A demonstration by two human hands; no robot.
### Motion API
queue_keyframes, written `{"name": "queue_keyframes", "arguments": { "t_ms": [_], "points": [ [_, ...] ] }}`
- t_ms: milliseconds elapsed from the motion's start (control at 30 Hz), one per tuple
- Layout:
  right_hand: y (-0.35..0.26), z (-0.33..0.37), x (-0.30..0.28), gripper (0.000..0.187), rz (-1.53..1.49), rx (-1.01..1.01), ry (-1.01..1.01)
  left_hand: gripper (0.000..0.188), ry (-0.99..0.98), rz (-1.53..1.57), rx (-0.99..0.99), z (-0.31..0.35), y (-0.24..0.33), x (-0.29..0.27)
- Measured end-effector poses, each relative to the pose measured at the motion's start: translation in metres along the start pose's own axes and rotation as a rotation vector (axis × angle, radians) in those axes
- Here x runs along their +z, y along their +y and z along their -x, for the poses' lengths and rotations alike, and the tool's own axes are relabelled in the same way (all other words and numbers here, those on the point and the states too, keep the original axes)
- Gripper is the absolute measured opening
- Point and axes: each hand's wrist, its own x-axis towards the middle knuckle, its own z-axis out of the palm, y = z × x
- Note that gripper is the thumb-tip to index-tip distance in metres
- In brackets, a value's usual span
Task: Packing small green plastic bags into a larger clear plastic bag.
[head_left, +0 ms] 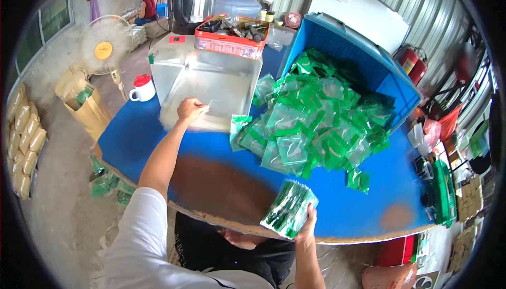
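Observation:
My right hand (308, 221) grips a thick stack of green and clear plastic packets (288, 209) above the table's near edge. My left hand (190, 110) reaches over a shallow metal tray (219, 81), its fingers pinched together. Something thin and whitish shows at those fingertips, too small to name. To the right of the tray spreads a large heap of loose green and clear packets (316, 125). It spills from a blue plastic crate (369, 60) tipped on its side. A single packet (358, 181) lies apart, right of the stack.
A white mug with a red lid (142, 89) stands left of the tray. Behind the tray are a red tin of tools (231, 37) and a kettle (195, 2). A fan (103, 49) and a paper sack (84, 102) stand on the left. Far back sits another person (146, 8).

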Motion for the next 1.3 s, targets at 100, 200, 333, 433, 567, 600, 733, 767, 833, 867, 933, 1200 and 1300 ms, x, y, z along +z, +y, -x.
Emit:
{"name": "queue_keyframes", "arguments": {
  "t_ms": [100,200,333,433,567,600,733,767,833,867,933,1200,1300],
  "points": [
    [-0.012,0.0,0.008,0.064,0.024,-0.022,0.025,0.033,0.006,-0.038,-0.024,-0.013,0.009,0.002],
    [-0.016,-0.001,0.016,0.066,-0.001,-0.061,-0.036,0.032,0.049,-0.097,-0.015,-0.02,0.005,-0.002],
    [-0.018,-0.008,0.016,0.065,-0.004,-0.096,-0.063,0.031,-0.133,0.001,-0.123,-0.025,0.014,-0.005],
    [-0.014,-0.005,0.01,0.064,-0.047,-0.047,-0.051,0.031,-0.096,0.05,0.052,-0.01,0.012,-0.009],
    [-0.006,-0.006,0.0,0.058,-0.042,-0.056,-0.039,0.032,-0.056,0.006,0.118,-0.013,0.001,-0.011],
    [-0.005,-0.006,0.001,0.057,-0.035,-0.053,-0.031,0.033,-0.044,-0.061,0.107,-0.013,-0.002,-0.009],
    [-0.005,-0.007,0.001,0.056,0.011,-0.077,0.024,0.037,-0.009,-0.195,0.118,-0.026,-0.012,-0.005],
    [-0.005,-0.007,0.0,0.056,0.019,-0.098,-0.014,0.037,-0.006,-0.191,0.114,-0.029,-0.013,-0.002],
    [-0.003,-0.005,0.003,0.062,0.044,-0.112,-0.048,0.043,0.155,-0.125,0.085,-0.032,-0.01,-0.006],
    [-0.005,-0.002,0.007,0.066,0.04,-0.094,-0.06,0.045,0.219,-0.115,0.084,-0.036,-0.004,-0.011],
    [-0.013,0.013,0.027,0.074,0.112,-0.09,-0.017,0.048,0.29,-0.058,0.093,-0.032,0.023,-0.032],
    [-0.008,-0.004,0.011,0.062,-0.082,-0.029,-0.075,0.039,0.171,-0.148,0.345,0.077,0.134,-0.143],
    [-0.011,-0.001,0.015,0.061,-0.107,0.063,-0.081,0.038,-0.001,-0.078,0.446,0.147,0.148,-0.141]
  ]
}}
